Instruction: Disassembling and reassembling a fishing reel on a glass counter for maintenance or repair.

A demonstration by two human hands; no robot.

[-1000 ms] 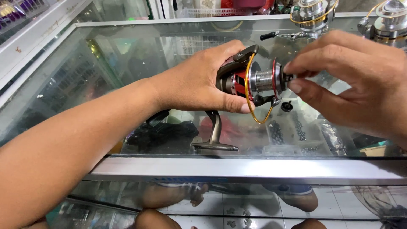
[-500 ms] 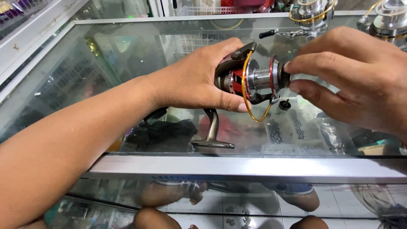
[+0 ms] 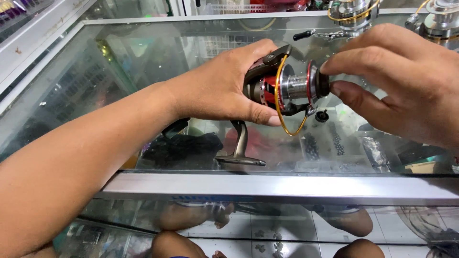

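The left hand (image 3: 224, 83) is wrapped around the body of a fishing reel (image 3: 282, 88), thumb pressed along its underside, holding it just above a glass counter (image 3: 143, 57). The right hand (image 3: 401, 81) pinches the dark knob at the front end of the reel's spool (image 3: 299, 87), thumb below and fingertips above, pressed together on it.

The reel lies sideways in the grip, its spool pointing toward the right hand. The spool is bare silver metal with red rims, and no line shows on it. A gold wire bail (image 3: 282, 102) loops around it. The reel's foot (image 3: 239, 153) hangs down from the body and reaches almost to the counter's near metal edge (image 3: 277, 186).

Judging by this, the reel is largely together: spool seated on the body, bail in place. The front knob seems to be what is being worked, though whether it is being tightened or loosened cannot be told. No handle can be made out on this reel; it may be hidden behind the left hand.

Beyond the reel, at the counter's far edge, stand two more reels (image 3: 354, 12). A small dark part (image 3: 322, 115) lies on the glass just below the spool.
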